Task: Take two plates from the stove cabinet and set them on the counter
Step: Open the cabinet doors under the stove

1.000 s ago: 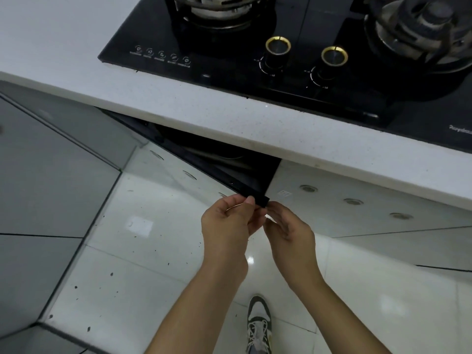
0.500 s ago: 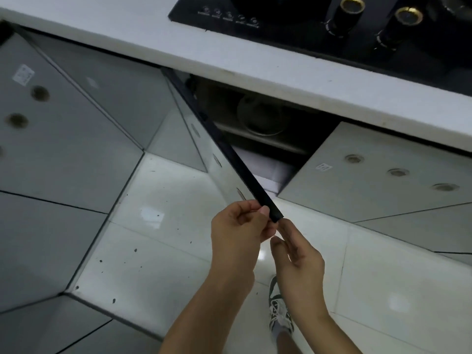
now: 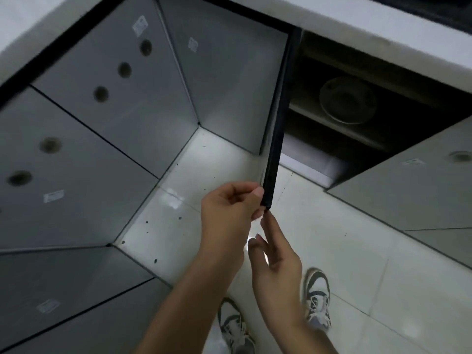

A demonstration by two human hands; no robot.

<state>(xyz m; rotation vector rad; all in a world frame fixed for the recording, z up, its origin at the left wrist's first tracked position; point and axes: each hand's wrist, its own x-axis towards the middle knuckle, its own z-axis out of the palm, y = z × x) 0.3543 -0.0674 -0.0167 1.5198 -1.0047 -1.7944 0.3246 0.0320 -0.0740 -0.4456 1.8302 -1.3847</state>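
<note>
The stove cabinet's left door stands swung out toward me, seen edge-on as a dark strip. My left hand pinches its bottom corner between thumb and fingers. My right hand hovers just below that corner, fingers apart, holding nothing. Inside the dark cabinet a round pale plate lies on a shelf, dim and blurred; I cannot tell whether more plates lie under it. The white counter runs across the top.
The right cabinet door is closed beside the opening. Grey cabinet fronts with round holes fill the left. A white tiled floor lies below, with my two shoes on it.
The left door has swung further open, from a slanted gap to pointing straight at me, and the plate inside shows more. My right hand has dropped slightly away from the corner. The view tilted down.
</note>
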